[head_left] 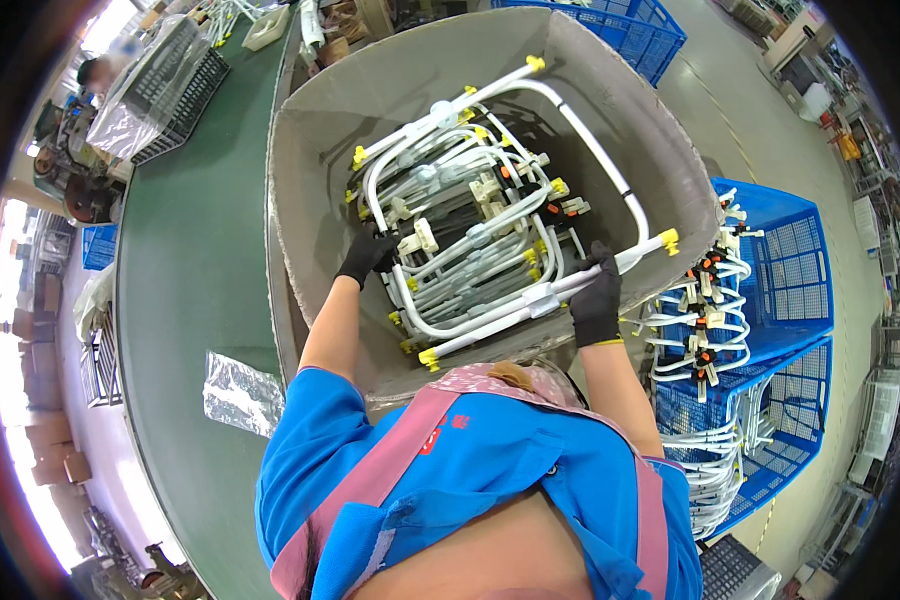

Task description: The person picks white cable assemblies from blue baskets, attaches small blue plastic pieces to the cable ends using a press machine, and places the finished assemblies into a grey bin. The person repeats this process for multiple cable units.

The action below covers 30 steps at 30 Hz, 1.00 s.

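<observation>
My left hand (367, 257), in a black glove, is closed round the left side of a white tubular frame (597, 153) with yellow end caps. My right hand (597, 300), also black-gloved, grips the near tube of that frame toward its right end. The frame lies tilted across the mouth of a large grey box (665, 165), over a stack of similar white tube frames (470, 285) with yellow, cream and orange fittings. Some of my fingertips are hidden behind the tubes.
On the left runs a long green-topped table (195, 270), with a clear plastic bag (242, 393) near me and a black crate (195, 105) farther off. Blue crates (790, 270) with white tube parts stand at the right; another blue crate (630, 30) is behind the box. A person (98, 75) is far left.
</observation>
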Motion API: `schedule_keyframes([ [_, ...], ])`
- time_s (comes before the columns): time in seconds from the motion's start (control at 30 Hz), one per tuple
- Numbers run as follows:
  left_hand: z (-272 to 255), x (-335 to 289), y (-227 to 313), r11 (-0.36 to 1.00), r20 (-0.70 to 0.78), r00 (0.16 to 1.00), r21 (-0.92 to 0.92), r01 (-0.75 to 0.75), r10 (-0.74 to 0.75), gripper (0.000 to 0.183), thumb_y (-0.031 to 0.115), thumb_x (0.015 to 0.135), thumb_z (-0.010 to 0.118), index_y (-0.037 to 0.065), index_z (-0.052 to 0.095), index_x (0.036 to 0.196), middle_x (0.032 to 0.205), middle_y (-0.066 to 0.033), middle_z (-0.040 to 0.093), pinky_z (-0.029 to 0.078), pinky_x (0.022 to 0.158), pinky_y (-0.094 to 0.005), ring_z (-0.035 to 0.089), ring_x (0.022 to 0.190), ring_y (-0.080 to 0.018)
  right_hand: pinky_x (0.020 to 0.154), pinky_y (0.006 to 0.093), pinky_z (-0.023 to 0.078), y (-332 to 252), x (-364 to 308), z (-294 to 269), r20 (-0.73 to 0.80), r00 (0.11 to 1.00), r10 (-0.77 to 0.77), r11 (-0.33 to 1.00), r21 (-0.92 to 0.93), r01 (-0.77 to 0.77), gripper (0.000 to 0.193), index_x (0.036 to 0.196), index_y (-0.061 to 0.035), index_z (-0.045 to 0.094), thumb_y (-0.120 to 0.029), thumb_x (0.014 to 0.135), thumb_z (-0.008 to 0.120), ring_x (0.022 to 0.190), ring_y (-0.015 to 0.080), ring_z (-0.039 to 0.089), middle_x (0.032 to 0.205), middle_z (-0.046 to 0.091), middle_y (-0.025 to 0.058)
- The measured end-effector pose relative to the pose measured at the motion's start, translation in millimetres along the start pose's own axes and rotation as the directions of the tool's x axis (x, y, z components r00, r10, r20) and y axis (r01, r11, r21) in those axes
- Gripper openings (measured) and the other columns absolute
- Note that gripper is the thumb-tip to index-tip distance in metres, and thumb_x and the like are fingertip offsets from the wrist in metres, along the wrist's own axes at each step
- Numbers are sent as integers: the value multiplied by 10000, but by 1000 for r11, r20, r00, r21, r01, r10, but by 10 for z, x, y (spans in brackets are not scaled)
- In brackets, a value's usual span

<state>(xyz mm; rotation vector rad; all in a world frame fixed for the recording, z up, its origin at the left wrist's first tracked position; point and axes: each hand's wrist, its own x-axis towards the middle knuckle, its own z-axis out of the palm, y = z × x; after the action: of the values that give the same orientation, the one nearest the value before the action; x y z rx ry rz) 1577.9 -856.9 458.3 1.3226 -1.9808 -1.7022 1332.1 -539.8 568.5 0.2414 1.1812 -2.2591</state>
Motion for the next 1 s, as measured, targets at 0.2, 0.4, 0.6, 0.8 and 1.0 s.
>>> schedule_keyframes([
  [0.2,80,-66,-111,984,49,990,-112,139,-134,231,157,752,692,27,546,874,635,-61,585,490,467,-296,580,486,-162,530,273,414,147,19,-61,-98,993,71,997,1,-71,200,647,-129,516,-184,792,641,543,137,487,583,482,-6],
  [0.4,98,138,-610,994,-9,994,-37,106,-106,157,178,806,645,47,560,824,626,-69,582,446,430,-296,550,471,-158,565,276,417,265,-22,-181,-24,997,72,935,-347,-76,195,840,-62,621,-244,807,682,624,109,523,728,578,-3],
  [0.6,320,450,-1683,899,17,997,431,-78,78,464,312,816,637,8,554,1157,757,-83,603,482,634,-365,578,675,-185,804,389,465,401,-444,-143,653,733,-189,131,-723,678,417,1057,-14,585,-343,820,685,883,318,607,962,623,163],
  [0.8,225,713,-2153,685,313,794,709,169,-521,351,467,827,590,127,651,891,713,-41,612,375,449,-389,541,579,-219,887,444,440,-360,-1066,-191,627,779,-20,315,-736,600,404,1044,-6,595,-356,844,631,1056,388,537,1098,576,227],
  [1.0,806,1076,-632,190,597,787,763,-617,155,283,233,871,570,10,627,1037,910,-201,654,478,710,-408,610,794,-313,758,368,500,-928,-1407,-1083,263,943,-206,427,-842,328,339,1004,-10,633,-313,852,617,844,316,636,936,643,175],
])
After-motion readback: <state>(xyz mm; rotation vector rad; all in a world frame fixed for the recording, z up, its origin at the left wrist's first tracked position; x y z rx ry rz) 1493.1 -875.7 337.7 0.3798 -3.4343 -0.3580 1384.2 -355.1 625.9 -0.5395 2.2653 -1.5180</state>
